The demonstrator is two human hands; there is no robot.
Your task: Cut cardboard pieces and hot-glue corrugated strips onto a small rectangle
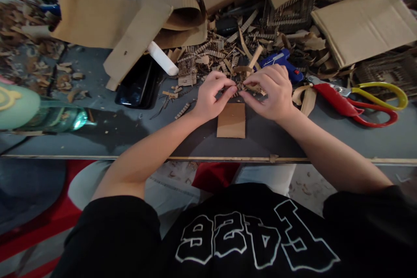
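Note:
My left hand [215, 95] and my right hand [272, 91] meet fingertip to fingertip just above the table. Between them is a small brown piece [239, 87] that looks like a corrugated cardboard strip; the fingers cover much of it. Thumb and forefinger of each hand are closed at its ends. A flat rectangle of cardboard [231, 124] lies on the table right below the hands. Just beyond the fingers is a heap of cut corrugated strips [224, 50]. A blue glue gun [276, 58] lies behind my right hand.
Red and yellow-handled scissors [365, 100] lie at the right. To the left are a dark glossy tray-like object [137, 82], a white stick [163, 58] and a green bottle [61, 115]. Curled cardboard [97, 17] and a cardboard slab [368, 26] stand at the back.

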